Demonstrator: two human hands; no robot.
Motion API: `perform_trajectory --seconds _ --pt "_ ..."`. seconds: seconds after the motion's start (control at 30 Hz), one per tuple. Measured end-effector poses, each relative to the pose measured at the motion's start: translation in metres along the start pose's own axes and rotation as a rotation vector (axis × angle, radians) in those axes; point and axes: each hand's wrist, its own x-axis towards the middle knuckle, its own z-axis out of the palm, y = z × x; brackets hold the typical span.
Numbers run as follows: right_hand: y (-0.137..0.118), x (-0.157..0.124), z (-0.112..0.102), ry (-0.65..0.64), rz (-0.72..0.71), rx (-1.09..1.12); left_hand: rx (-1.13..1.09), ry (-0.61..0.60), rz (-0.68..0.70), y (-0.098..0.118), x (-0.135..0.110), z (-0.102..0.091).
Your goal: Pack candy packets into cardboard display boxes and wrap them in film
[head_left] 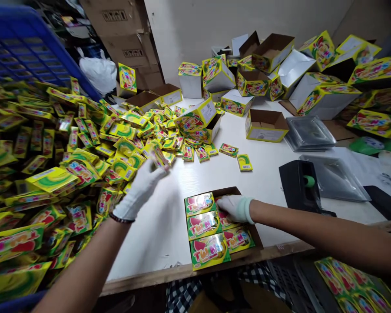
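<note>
My left hand [145, 187], in a white glove, is closed around a small yellow-green candy box [158, 158], blurred by motion, above the white table beside the heap of candy boxes. My right hand [233, 208], also gloved, reaches into an open cardboard display box [256, 241] at the table's front edge. Its fingers are closed at a small TWINS candy box [224, 219] in the right column; the fingertips are partly hidden. In the left column, several TWINS boxes [203, 224] lie face up in a row. Another TWINS box [237, 238] lies at the front right.
A heap of candy boxes [81, 169] spills from a blue crate [22, 48] on the left. Display boxes [267, 126] stand along the back and right. A black tape dispenser [299, 187] and clear plastic covers [309, 132] are at right. Loose candy boxes [245, 162] lie mid-table.
</note>
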Motion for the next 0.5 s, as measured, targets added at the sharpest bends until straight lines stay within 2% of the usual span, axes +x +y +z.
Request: perform_trajectory --seconds 0.07,0.13,0.2,0.27,0.33,0.43,0.5 --pt "0.005 -0.006 -0.015 0.031 0.007 0.121 -0.365 -0.123 -0.136 0.008 -0.027 0.023" --pt "0.010 -0.016 -0.035 0.201 -0.008 0.301 -0.575 -0.175 -0.231 0.012 -0.052 0.044" --pt "0.012 -0.026 -0.054 0.386 -0.049 0.545 -0.657 -0.246 -0.280 0.016 -0.072 0.061" --pt "0.010 -0.036 -0.067 0.406 -0.117 0.803 -0.665 -0.287 -0.295 0.018 -0.084 0.077" --pt "0.006 -0.043 -0.072 0.367 -0.214 0.961 -0.647 -0.238 -0.296 0.020 -0.091 0.093" --pt "0.002 -0.047 -0.070 0.478 -0.340 0.939 -0.481 -0.116 -0.211 0.019 -0.098 0.111" --pt "0.005 -0.049 -0.068 0.544 -0.359 0.805 -0.204 -0.090 -0.076 0.016 -0.102 0.116"
